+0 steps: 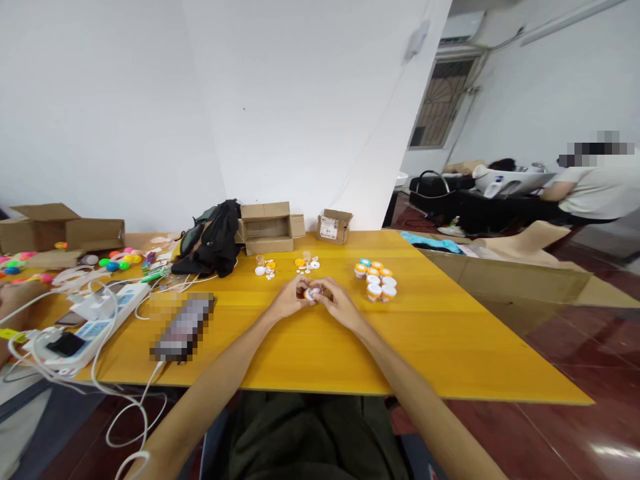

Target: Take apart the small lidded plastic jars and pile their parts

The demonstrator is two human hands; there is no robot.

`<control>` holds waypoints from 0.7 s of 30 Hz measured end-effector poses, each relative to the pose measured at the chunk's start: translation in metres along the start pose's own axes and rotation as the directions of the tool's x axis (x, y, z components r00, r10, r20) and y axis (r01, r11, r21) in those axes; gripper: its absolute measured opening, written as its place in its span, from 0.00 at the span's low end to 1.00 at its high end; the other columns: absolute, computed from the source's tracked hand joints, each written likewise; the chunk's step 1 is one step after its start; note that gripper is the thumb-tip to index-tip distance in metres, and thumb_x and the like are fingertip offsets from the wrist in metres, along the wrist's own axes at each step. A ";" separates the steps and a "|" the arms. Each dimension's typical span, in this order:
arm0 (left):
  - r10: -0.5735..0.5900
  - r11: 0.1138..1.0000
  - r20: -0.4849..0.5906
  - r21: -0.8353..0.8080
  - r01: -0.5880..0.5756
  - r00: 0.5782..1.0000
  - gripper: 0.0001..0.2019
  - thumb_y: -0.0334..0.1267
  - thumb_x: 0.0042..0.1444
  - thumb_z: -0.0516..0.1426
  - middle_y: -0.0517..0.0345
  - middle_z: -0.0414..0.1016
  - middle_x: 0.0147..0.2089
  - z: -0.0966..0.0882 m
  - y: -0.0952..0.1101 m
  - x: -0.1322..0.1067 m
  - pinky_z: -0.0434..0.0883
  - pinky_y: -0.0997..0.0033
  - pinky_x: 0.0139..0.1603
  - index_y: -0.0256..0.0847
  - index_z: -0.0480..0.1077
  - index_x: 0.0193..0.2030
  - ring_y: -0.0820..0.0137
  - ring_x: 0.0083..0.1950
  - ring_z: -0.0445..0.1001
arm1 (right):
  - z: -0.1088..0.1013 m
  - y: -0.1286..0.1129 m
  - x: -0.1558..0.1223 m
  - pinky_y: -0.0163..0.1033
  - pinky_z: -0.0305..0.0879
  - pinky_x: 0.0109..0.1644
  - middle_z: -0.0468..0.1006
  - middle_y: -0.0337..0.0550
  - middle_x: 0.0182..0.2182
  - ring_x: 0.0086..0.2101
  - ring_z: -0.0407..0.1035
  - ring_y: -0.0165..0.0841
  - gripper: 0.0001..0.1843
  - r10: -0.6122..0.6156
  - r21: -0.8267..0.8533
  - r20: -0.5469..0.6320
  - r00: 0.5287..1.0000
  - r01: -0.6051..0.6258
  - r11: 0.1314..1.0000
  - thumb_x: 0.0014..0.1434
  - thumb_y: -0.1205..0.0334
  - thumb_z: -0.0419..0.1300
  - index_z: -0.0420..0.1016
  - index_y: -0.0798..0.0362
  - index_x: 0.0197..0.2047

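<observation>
Both hands meet over the middle of the wooden table [310, 353]. My left hand [290, 298] and my right hand [336, 301] close their fingers from either side round a small white plastic piece [313, 293]. Its exact kind is too small to make out, and the fingers cover much of it. Beyond the hands lie two groups of loose parts: white and orange pieces [265, 268] to the left, and white discs with an orange ring [306, 264] straight ahead. To the right stand several small round tubs [374, 291] with white, orange and blue lids.
Two cardboard boxes [267, 230] [334, 227] stand by the wall, beside a black bag [210, 237]. A phone [184, 327], a power strip [100, 330] with cables and colourful balls [120, 260] lie at the left. A person [600, 187] sits far right.
</observation>
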State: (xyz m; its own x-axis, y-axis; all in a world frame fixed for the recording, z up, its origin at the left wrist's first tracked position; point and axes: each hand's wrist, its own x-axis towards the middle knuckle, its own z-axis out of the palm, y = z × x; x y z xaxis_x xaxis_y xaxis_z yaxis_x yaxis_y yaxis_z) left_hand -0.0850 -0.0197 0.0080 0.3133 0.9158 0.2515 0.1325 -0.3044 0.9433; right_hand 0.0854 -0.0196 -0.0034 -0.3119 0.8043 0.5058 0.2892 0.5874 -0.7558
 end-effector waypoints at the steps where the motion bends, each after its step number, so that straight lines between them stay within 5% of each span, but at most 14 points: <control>1: -0.001 1.000 0.003 -0.007 0.001 1.000 0.20 0.37 0.38 0.69 0.64 0.75 0.31 0.000 0.000 0.000 0.69 0.72 0.37 0.41 0.65 0.36 0.72 0.32 0.73 | 0.001 0.001 0.000 0.42 0.66 0.45 0.77 0.42 0.39 0.39 0.70 0.37 0.10 0.010 -0.005 -0.011 1.000 -0.010 1.000 0.56 0.57 0.59 0.73 0.48 0.42; 6: -0.023 1.000 0.002 -0.013 0.023 1.000 0.22 0.40 0.37 0.70 0.65 0.73 0.30 0.000 -0.002 0.000 0.68 0.72 0.36 0.42 0.65 0.36 0.72 0.31 0.71 | 0.003 0.001 0.000 0.42 0.66 0.42 0.76 0.41 0.32 0.34 0.70 0.36 0.08 0.129 -0.070 -0.047 0.991 -0.132 0.989 0.57 0.53 0.59 0.71 0.49 0.35; 12: -0.014 1.000 0.016 0.008 0.014 1.000 0.21 0.39 0.38 0.69 0.63 0.75 0.32 -0.001 -0.001 0.000 0.68 0.72 0.38 0.41 0.66 0.37 0.71 0.33 0.72 | 0.001 0.000 0.000 0.42 0.67 0.46 0.77 0.42 0.38 0.40 0.71 0.37 0.08 -0.016 0.038 0.018 1.000 0.015 0.999 0.56 0.59 0.57 0.73 0.48 0.40; 18: -0.023 1.000 0.012 0.016 0.023 1.000 0.21 0.40 0.39 0.69 0.64 0.74 0.31 -0.001 -0.002 0.000 0.67 0.72 0.37 0.41 0.65 0.38 0.72 0.32 0.71 | 0.004 0.002 0.000 0.41 0.67 0.40 0.77 0.40 0.33 0.34 0.70 0.36 0.09 0.125 -0.007 -0.054 0.991 -0.126 0.992 0.55 0.54 0.61 0.72 0.49 0.37; 21: -0.020 0.999 0.007 0.026 0.019 1.000 0.21 0.40 0.38 0.69 0.63 0.75 0.32 -0.002 -0.002 0.000 0.68 0.71 0.39 0.41 0.66 0.38 0.71 0.33 0.72 | 0.002 -0.001 0.001 0.41 0.67 0.41 0.77 0.40 0.31 0.34 0.70 0.36 0.06 0.091 -0.001 -0.018 0.996 -0.091 0.996 0.56 0.57 0.59 0.72 0.49 0.34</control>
State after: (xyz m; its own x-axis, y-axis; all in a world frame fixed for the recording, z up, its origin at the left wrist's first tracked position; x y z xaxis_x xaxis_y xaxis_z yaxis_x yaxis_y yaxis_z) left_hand -0.0871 -0.0186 0.0070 0.3168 0.9198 0.2316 0.1631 -0.2934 0.9420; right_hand 0.0835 -0.0197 -0.0031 -0.2675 0.8560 0.4424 0.3173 0.5118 -0.7983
